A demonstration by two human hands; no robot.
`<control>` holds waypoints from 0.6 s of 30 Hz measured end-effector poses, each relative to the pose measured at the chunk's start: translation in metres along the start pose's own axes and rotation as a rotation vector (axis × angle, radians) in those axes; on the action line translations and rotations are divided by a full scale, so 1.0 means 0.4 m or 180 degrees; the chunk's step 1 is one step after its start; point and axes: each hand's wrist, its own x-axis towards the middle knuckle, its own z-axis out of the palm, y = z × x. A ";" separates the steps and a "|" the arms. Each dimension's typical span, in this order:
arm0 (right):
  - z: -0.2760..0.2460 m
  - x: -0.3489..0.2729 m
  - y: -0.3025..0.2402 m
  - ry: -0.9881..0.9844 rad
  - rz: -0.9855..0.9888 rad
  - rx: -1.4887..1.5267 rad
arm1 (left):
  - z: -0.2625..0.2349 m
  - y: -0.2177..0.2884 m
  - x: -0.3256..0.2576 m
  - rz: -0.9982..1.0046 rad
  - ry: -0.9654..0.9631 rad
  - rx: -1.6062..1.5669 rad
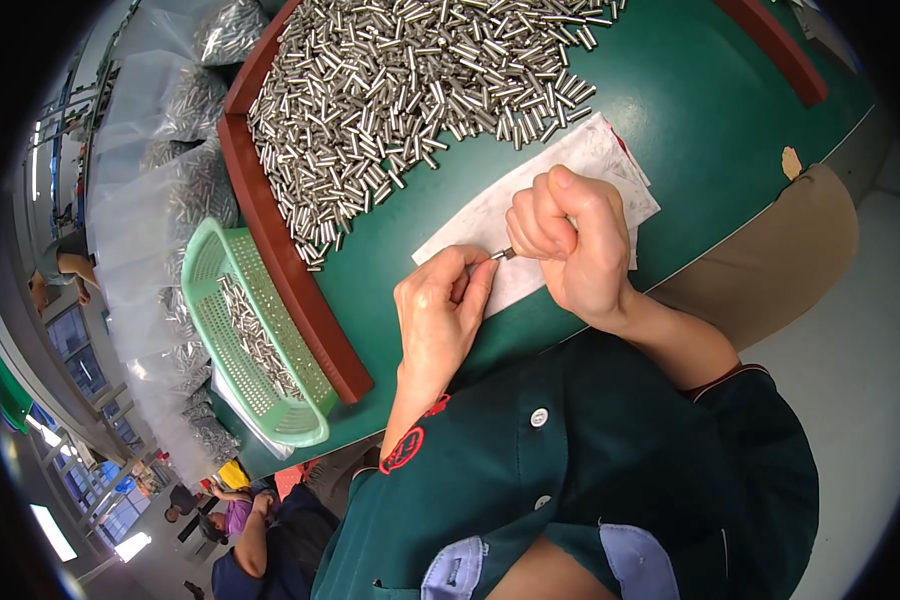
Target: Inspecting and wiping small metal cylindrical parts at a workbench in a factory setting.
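Observation:
My left hand (438,300) is closed in a pinch, with a small shiny metal pin (497,256) between thumb and fingertips. Facing it, my right hand (580,235) is curled into a fist. A short dark end pokes out of that fist and meets the pin; the rest of whatever it belongs to is hidden by the fingers. Both hands are over a smudged white cloth or paper sheet (470,222) on the green tabletop (660,100). Beyond them spreads a large heap of loose metal pins (400,90).
A red-brown rail (275,240) borders the heap on the left, another rail (775,50) lies far right. Outside the left rail stand a green perforated basket (295,415) holding pins and several clear bags (185,190) of pins. A brown seat (770,265) is at right; people sit lower left.

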 end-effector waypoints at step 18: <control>0.003 -0.001 0.005 -0.0112 -0.0005 -0.0327 | -0.002 0.002 -0.002 0.0035 -0.0001 -0.0054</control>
